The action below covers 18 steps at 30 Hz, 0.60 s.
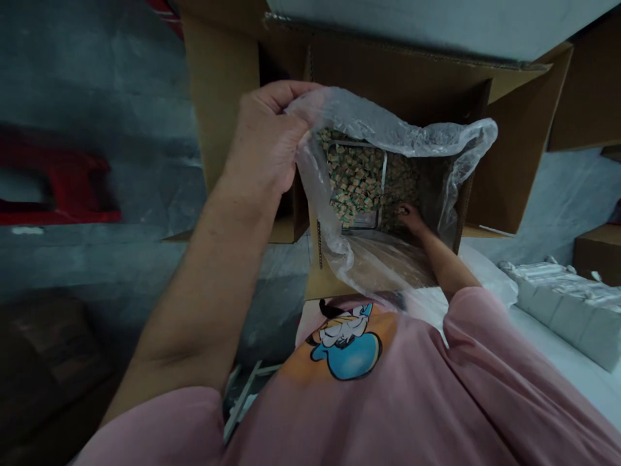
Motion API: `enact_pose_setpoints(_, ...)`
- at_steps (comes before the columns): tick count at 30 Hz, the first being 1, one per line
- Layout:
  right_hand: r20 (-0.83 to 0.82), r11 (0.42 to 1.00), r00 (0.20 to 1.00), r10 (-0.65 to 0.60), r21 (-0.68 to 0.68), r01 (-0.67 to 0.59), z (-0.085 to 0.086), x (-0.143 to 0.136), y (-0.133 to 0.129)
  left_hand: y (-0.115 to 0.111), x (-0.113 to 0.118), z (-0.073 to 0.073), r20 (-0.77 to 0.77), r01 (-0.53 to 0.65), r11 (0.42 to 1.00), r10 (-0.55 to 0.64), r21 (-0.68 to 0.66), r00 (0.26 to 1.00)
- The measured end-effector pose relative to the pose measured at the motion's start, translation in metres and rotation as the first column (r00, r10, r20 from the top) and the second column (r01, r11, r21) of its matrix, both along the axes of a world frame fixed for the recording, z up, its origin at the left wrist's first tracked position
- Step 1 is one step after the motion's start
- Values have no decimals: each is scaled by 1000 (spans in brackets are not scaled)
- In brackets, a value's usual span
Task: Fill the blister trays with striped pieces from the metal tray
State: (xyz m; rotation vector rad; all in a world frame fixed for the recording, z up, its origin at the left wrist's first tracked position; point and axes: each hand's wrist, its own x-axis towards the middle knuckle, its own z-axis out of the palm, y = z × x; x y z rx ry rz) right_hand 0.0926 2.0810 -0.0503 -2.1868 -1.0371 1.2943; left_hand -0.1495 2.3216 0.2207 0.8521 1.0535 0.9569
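My left hand (pixel 274 133) pinches the gathered rim of a clear plastic bag (pixel 369 116) that lines an open cardboard box (pixel 388 74). Deep inside the bag, a rectangular tray with a pale rim (pixel 385 171) is heaped with small tan and green pieces (pixel 356 178). More of these pieces lie around it. My right hand (pixel 411 219) reaches down into the bag, to the right of the tray, among the loose pieces. Its fingers are curled, and whatever they hold is too small and dim to make out.
Box flaps (pixel 514 155) spread out on both sides. A white surface (pixel 446 26) lies beyond the box. At right are white wrapped bundles (pixel 567 304) and another carton (pixel 599 249). A red object (pixel 72 184) lies on the grey floor (pixel 140 155) at left.
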Motion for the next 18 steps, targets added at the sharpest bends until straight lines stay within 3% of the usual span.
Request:
enact_pose_setpoints(3, -87, 997, 996, -27, 72, 33, 6, -17, 19, -1, 1, 1, -19, 8, 1000, -8, -2, 1000)
enact_pose_setpoints(5, -98, 986, 992, 82, 151, -67, 11, -34, 33, -1, 1, 2, -25, 13, 1000, -13, -2, 1000)
enact_pose_setpoints(8, 12, 955, 971, 240, 176, -238, 15, -64, 49, -2, 2, 4, -23, 3, 1000, -3, -3, 1000)
enact_pose_setpoints(13, 113, 914, 928, 355, 165, -370, 16, -88, 52, -2, 1, 3, -28, 2, 1000, -2, -7, 1000)
enact_pose_setpoints(15, 114, 926, 943, 314, 181, -330, 15, -77, 51, -1, 1, 1, -13, 4, 1000, -4, 2, 1000)
enact_pose_setpoints(18, 160, 982, 983, 86, 151, -110, 9, -38, 58, 0, 0, 0, -19, 0, 1000, 1, 15, 1000)
